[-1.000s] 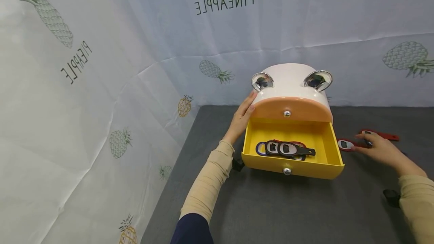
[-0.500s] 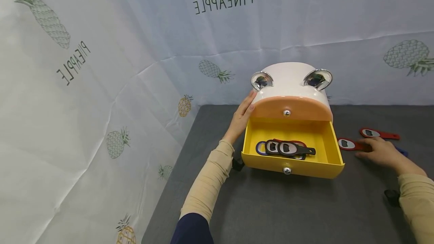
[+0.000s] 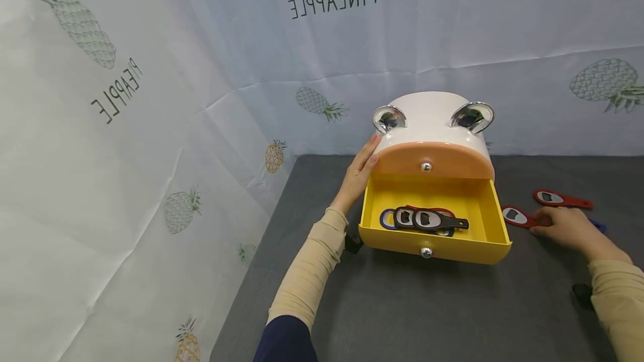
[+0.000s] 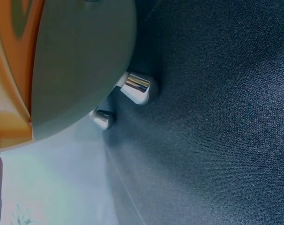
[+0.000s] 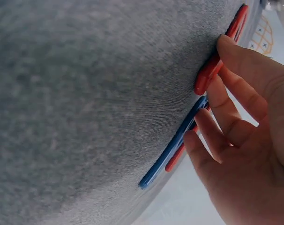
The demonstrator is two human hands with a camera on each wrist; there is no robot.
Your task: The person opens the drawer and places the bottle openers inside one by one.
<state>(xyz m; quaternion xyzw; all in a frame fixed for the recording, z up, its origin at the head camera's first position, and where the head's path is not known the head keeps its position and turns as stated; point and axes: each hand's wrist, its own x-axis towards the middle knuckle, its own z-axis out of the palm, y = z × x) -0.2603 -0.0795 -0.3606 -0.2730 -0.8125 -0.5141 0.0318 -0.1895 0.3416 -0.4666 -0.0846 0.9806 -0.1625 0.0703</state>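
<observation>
My left hand (image 3: 354,177) rests with extended fingers against the left side of a white cabinet (image 3: 427,116) with silver eye-like ornaments. Its yellow lower drawer (image 3: 387,243) is pulled out and holds several bottle openers, with a black bottle opener (image 3: 434,220) on top. To the right of the drawer, my right hand (image 3: 571,230) pinches the handle of a red bottle opener (image 3: 514,215) between thumb and fingers. That opener lies on or just above the cloth. In the right wrist view a blue bottle opener (image 5: 172,145) lies under the other fingertips.
Behind the right hand lies another red bottle opener (image 3: 550,198). The orange upper drawer (image 3: 402,161) is closed. Short metal feet (image 4: 137,89) carry the cabinet on the dark grey cloth (image 3: 402,317). A pineapple-print curtain (image 3: 226,32) hangs behind and at left.
My right hand has drawn back slightly from the front red opener's head to its handle and now pinches it. The left hand and the drawer have stayed in place.
</observation>
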